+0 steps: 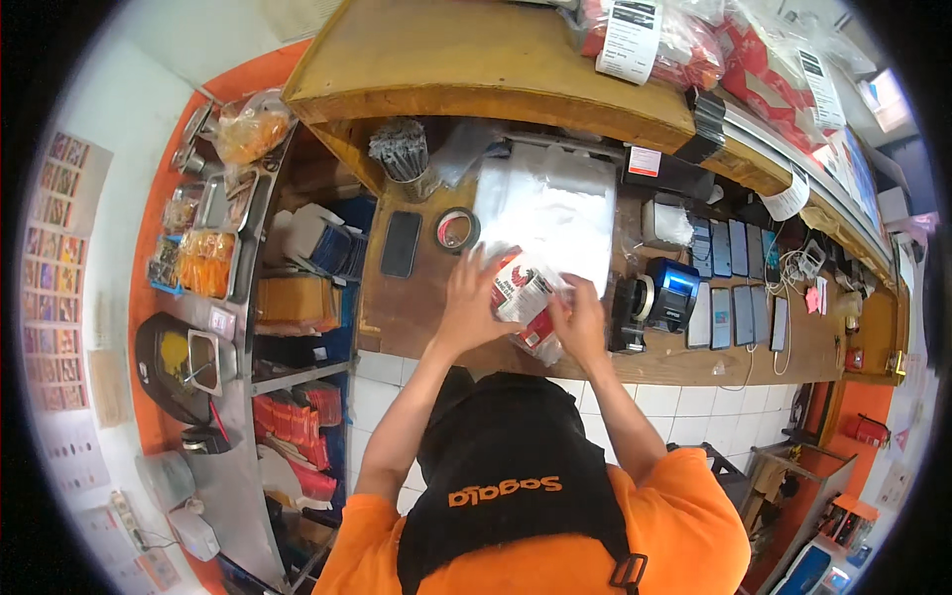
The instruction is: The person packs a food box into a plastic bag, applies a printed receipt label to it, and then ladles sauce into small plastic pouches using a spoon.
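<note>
A red and white food packet point(516, 280) in a clear plastic bag is held at the counter's front edge. My left hand point(468, 309) grips its left side, thumb laid across the front. On the right side, my right hand point(581, 319) pinches the plastic, its fingertips partly hidden. A white printed label shows on the front of the packet. Just beyond it lies a stack of clear plastic bags point(545, 193). Close to my left hand, a roll of dark tape point(457, 230) rests on the wooden counter point(416, 307), with a black phone point(401, 244) farther left.
Right of my hands stand a small label printer point(676, 295) and several phones point(734, 248) with white cables. A wooden shelf point(476, 69) overhangs the counter's back, carrying bagged red packets point(664, 50). A cup of wrapped straws point(400, 154) is at the back left. A metal rack point(238, 397) stands left.
</note>
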Demonstrator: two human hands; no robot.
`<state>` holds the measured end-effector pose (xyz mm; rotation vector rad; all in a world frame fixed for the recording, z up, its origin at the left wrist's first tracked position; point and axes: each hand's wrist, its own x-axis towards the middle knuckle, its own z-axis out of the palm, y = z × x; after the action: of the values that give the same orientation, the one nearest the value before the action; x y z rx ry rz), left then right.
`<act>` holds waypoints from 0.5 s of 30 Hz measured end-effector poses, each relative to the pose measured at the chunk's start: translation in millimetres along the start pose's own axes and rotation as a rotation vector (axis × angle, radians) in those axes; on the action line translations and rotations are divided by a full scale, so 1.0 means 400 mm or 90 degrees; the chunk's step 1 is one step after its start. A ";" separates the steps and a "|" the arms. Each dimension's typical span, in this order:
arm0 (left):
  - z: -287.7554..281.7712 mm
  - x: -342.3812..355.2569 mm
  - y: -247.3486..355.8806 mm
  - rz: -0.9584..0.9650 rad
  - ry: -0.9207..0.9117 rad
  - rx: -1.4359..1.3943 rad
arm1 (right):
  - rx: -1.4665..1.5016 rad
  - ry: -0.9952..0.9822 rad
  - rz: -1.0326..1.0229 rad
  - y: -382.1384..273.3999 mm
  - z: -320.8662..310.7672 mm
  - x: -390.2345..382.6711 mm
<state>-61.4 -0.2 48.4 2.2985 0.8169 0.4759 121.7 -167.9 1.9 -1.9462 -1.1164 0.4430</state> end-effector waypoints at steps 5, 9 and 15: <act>0.062 0.086 0.068 0.318 -0.345 0.337 | -0.061 0.041 0.286 0.124 0.081 -0.137; 0.111 0.135 0.067 0.441 -0.407 0.454 | -0.066 0.054 0.215 0.147 0.104 -0.158; 0.079 0.105 0.019 0.343 -0.352 0.334 | 0.019 0.197 0.251 0.057 -0.001 -0.140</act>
<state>-10.4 8.9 35.5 2.9290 0.0310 -0.1968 104.0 -221.0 -21.6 -2.1235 -0.5283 0.3464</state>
